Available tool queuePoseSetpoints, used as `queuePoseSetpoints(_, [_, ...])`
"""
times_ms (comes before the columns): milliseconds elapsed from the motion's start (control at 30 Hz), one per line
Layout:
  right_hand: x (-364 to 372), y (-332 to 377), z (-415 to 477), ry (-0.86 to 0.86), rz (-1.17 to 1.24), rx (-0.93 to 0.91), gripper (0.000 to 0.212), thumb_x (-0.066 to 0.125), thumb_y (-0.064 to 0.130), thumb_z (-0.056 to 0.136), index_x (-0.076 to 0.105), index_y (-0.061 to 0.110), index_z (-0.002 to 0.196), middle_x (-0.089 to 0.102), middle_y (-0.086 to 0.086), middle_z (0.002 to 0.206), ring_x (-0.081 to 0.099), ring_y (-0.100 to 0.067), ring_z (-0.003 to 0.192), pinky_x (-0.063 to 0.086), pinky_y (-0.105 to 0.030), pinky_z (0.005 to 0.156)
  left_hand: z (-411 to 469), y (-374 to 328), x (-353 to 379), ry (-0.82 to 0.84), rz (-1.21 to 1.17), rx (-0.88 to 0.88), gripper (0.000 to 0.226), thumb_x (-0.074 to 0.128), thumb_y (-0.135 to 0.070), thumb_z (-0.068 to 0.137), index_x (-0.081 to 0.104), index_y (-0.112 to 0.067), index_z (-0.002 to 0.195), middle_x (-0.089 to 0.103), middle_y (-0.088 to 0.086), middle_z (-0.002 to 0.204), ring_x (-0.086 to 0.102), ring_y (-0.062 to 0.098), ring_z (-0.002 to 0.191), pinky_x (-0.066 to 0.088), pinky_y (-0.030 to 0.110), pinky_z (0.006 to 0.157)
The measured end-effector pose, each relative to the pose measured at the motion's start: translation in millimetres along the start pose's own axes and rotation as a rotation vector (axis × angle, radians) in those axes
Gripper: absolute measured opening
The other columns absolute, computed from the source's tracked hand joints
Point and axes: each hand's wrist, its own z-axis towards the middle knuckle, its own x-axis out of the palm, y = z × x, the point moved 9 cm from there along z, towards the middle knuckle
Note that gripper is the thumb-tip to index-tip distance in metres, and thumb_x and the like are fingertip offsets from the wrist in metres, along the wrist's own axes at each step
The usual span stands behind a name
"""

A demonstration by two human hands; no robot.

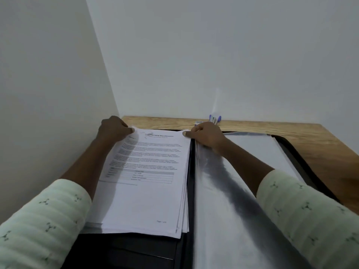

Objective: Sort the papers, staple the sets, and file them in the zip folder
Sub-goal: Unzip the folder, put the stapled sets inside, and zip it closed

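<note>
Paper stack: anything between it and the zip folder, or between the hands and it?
Nothing visible. The paper stack already lies on the left half of the open zip folder. The left hand pinches its far left corner, the right hand its far right corner.

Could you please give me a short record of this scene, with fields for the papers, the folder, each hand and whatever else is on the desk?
papers: stack of printed sheets, lying on the left half of the open folder
folder: black zip folder, open flat; pale glossy sheets cover its right half
left hand: pinches the stack's far left corner
right hand: holds the stack's far right corner, thumb on top
surface: wooden table, set in a wall corner
other: purple-capped pens by the wall
</note>
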Motion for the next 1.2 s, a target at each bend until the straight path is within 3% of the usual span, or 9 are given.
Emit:
queuePoseSetpoints(100, [6, 3, 0, 0.006, -0.010, -0.011, 0.047, 0.073, 0.039, 0.083, 0.038, 0.016, 0.061, 0.034, -0.002, 0.064, 0.032, -0.014, 0.059, 0.021, -0.028, 0.054, -1, -2, -4, -0.054, 0.008, 0.017, 0.030, 0.077, -0.027, 0.083, 0.075, -0.012, 0.109, 0.070, 0.012, 0.115, 0.058, 0.030, 0.117, 0.046, 0.035, 0.090])
queuePoseSetpoints(267, [7, 2, -1, -0.061, 0.060, -0.020, 0.028, 0.077, 0.029, 0.080, 0.064, 0.006, 0.090, 0.055, 0.003, 0.080, 0.051, -0.011, 0.077, 0.037, -0.024, 0.067, -6, 0, -2, -0.080, -0.017, 0.007, 0.028, 0.080, -0.025, 0.076, 0.074, -0.020, 0.104, 0.068, 0.010, 0.110, 0.060, 0.029, 0.109, 0.046, 0.035, 0.084])
queuePoseSetpoints(467, [-3, 11, -1, -0.238, 0.124, -0.113, 0.017, 0.075, 0.010, 0.077, 0.060, 0.016, 0.075, 0.052, 0.009, 0.061, 0.051, -0.008, 0.062, 0.043, -0.022, 0.067, -10, -8, 0, -0.119, -0.057, 0.076, 0.036, 0.077, -0.032, 0.081, 0.069, -0.020, 0.114, 0.063, 0.012, 0.121, 0.055, 0.030, 0.119, 0.044, 0.041, 0.096])
queuePoseSetpoints(600, [-19, 12, -6, -0.296, 0.296, -0.106, 0.012, 0.071, 0.008, 0.083, 0.061, 0.014, 0.079, 0.054, 0.008, 0.057, 0.051, -0.004, 0.055, 0.031, 0.000, 0.075, -14, -24, -5, -0.105, -0.194, 0.145, 0.056, 0.077, -0.033, 0.084, 0.059, -0.015, 0.134, 0.057, 0.016, 0.136, 0.050, 0.029, 0.128, 0.040, 0.037, 0.103])
queuePoseSetpoints(700, [-39, 5, -6, -0.365, 0.434, -0.091, 0.016, 0.071, 0.014, 0.085, 0.061, 0.023, 0.076, 0.067, 0.007, 0.070, 0.057, -0.003, 0.061, 0.045, -0.028, 0.081, -11, -27, -13, -0.117, -0.409, 0.133, 0.051, 0.076, -0.037, 0.084, 0.062, -0.020, 0.130, 0.063, 0.011, 0.127, 0.057, 0.020, 0.113, 0.044, 0.024, 0.080])
queuePoseSetpoints(833, [-58, 8, -7, -0.244, 0.707, -0.144, 0.015, 0.067, 0.009, 0.090, 0.060, 0.019, 0.081, 0.073, -0.002, 0.107, 0.063, -0.016, 0.091, 0.044, -0.033, 0.072, -6, -40, -5, 0.092, -0.663, 0.133, 0.067, 0.082, -0.038, 0.078, 0.055, -0.019, 0.136, 0.065, 0.010, 0.120, 0.061, 0.024, 0.114, 0.048, 0.035, 0.091])
queuePoseSetpoints(1033, [-80, 8, -16, -0.160, 1.053, -0.114, 0.014, 0.061, 0.009, 0.095, 0.057, 0.018, 0.085, 0.064, -0.004, 0.089, 0.059, -0.018, 0.075, 0.047, -0.030, 0.064, -20, -68, 17, 0.398, -0.751, 0.097, 0.093, 0.086, -0.048, 0.067, 0.045, -0.016, 0.143, 0.064, 0.008, 0.127, 0.062, 0.030, 0.117, 0.048, 0.047, 0.103])
queuePoseSetpoints(1133, [-89, 6, -20, -0.121, 1.176, -0.114, 0.010, 0.064, 0.013, 0.093, 0.057, 0.019, 0.097, 0.068, -0.005, 0.094, 0.062, -0.019, 0.085, 0.055, -0.030, 0.072, -29, -88, 25, 0.559, -0.864, 0.137, 0.064, 0.080, -0.040, 0.077, 0.060, -0.008, 0.129, 0.070, 0.012, 0.121, 0.066, 0.035, 0.114, 0.049, 0.052, 0.101])
queuePoseSetpoints(1200, [-86, 5, -23, -0.042, 1.250, -0.088, 0.028, 0.066, 0.015, 0.091, 0.055, 0.017, 0.117, 0.070, -0.007, 0.105, 0.067, -0.020, 0.096, 0.058, -0.034, 0.078, -29, -98, 27, 0.545, -0.965, 0.138, 0.040, 0.065, -0.019, 0.093, 0.060, -0.002, 0.129, 0.068, 0.017, 0.122, 0.064, 0.038, 0.115, 0.049, 0.053, 0.101])
